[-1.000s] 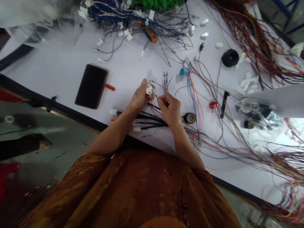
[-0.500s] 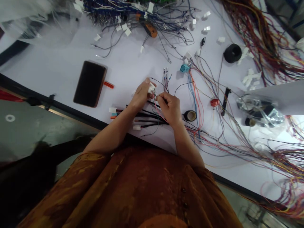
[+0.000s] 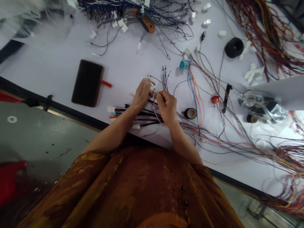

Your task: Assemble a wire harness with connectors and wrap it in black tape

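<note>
Between thumb and fingers, my left hand (image 3: 142, 95) grips a small white connector (image 3: 152, 87). Close on its right, my right hand (image 3: 168, 106) is pinched on a thin wire right at the connector; the wire's tip is hidden by the fingers. A pink wire (image 3: 155, 110) hangs below the two hands. Under my forearms lie several black-sleeved cables (image 3: 149, 113), some ending in a white connector (image 3: 136, 126). Just beyond my hands, several wires with crimped metal terminals (image 3: 163, 70) point away from me.
A phone-like dark slab (image 3: 87, 83) and an orange strip (image 3: 106, 84) lie at left. Black tape rolls (image 3: 190, 113), a teal connector (image 3: 184, 64) and a red connector (image 3: 215, 99) sit at right. Wire bundles (image 3: 263, 34) and an orange-black tool (image 3: 147, 24) are farther back.
My right hand has moved slightly left, closer to the connector in my left hand. The whole view has shifted a little, and the dark shape at lower left is gone, showing floor and something red.
</note>
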### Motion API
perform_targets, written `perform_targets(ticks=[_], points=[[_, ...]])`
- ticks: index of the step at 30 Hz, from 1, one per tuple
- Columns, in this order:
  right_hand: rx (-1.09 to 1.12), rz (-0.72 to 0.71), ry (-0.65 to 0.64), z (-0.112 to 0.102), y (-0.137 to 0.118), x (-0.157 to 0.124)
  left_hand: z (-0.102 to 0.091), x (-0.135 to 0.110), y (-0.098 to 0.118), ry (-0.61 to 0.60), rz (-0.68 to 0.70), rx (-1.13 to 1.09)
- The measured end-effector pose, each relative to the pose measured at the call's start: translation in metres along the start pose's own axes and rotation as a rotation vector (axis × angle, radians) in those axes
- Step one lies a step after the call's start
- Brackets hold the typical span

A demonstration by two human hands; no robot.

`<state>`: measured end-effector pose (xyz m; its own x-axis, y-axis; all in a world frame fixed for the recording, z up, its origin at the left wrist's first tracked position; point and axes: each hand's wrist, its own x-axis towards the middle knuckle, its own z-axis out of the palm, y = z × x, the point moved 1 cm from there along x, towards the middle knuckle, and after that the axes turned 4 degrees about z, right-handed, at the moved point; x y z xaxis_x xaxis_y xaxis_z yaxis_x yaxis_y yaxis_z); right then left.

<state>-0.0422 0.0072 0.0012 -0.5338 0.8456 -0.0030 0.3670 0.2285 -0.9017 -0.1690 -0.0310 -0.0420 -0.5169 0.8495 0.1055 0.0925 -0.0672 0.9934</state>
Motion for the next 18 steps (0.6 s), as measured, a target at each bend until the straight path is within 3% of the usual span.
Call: perform_targets(ticks=[4, 7, 14, 18], points=[[0.019, 0.019, 0.003, 0.003, 0.003, -0.002, 0.003, -0.003, 0.007, 0.025, 0.115, 0.084], [-0.031, 0.009, 0.023, 0.005, 0.006, -0.004, 0.004, -0.004, 0.007, 0.008, 0.113, 0.087], [-0.124, -0.018, 0.036, 0.013, 0.004, -0.007, 0.006, -0.006, 0.000, 0.054, -0.045, -0.088], [-0.115, -0.018, -0.029, -0.003, 0.007, -0.006, 0.007, 0.001, 0.004, 0.051, -0.249, -0.266]])
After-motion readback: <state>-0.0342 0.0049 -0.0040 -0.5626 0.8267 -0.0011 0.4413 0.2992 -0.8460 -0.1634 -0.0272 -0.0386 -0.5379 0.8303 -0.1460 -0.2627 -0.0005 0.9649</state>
